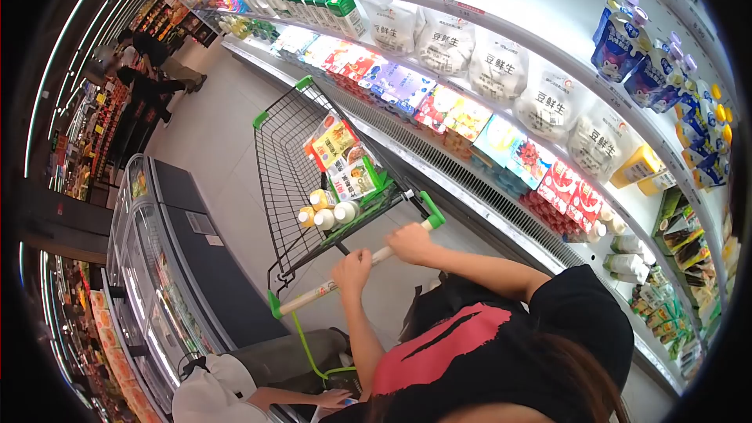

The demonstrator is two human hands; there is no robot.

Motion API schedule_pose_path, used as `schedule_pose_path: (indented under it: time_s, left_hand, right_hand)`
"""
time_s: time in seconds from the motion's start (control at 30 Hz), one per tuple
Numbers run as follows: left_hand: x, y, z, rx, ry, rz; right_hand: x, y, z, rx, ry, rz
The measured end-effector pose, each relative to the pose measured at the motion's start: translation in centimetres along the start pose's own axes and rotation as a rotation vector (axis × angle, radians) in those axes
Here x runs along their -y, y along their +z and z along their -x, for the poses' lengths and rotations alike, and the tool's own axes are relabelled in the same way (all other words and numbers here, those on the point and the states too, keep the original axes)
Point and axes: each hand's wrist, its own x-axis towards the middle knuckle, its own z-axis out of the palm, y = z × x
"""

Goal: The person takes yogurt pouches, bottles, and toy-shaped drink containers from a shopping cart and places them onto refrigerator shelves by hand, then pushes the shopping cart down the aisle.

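A black wire shopping cart (274, 180) with green corner pieces stands in front of me. My left hand (352, 270) is closed around the cart's handle (317, 293), near its middle. Farther right on the same bar, my right hand (411, 244) has its fingers wrapped over it. Inside the basket lie an orange and yellow food package (332, 141) and a white and green package (352, 178). Several small bottles (323, 219) with white caps rest close to the handle end.
A refrigerated shelf (501, 211) with drink packs and white bags (500, 70) runs along the right. At left stands a freezer case (184, 243). A person in a white cap (215, 392) is close beside me at lower left; other people (157, 70) are farther up the aisle.
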Motion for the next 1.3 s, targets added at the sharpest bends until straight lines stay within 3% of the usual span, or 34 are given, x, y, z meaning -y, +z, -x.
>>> schedule_pose_path:
  time_s: [0.37,0.63,0.97,1.3]
  left_hand:
    - [-3.1,1.2,7.6,0.029,0.084,0.015]
    - [-5.7,0.0,12.8,0.086,0.069,-0.019]
    - [-7.7,1.7,18.8,0.134,0.026,-0.026]
    - [-12.3,7.0,26.7,-0.018,-0.077,0.043]
  right_hand:
    - [1.2,-1.6,8.9,-0.107,0.056,0.007]
    - [2.9,-4.4,14.3,-0.034,0.082,-0.035]
    - [2.9,-3.8,20.9,-0.020,0.009,-0.045]
    - [0.2,-4.4,29.6,-0.022,-0.158,-0.087]
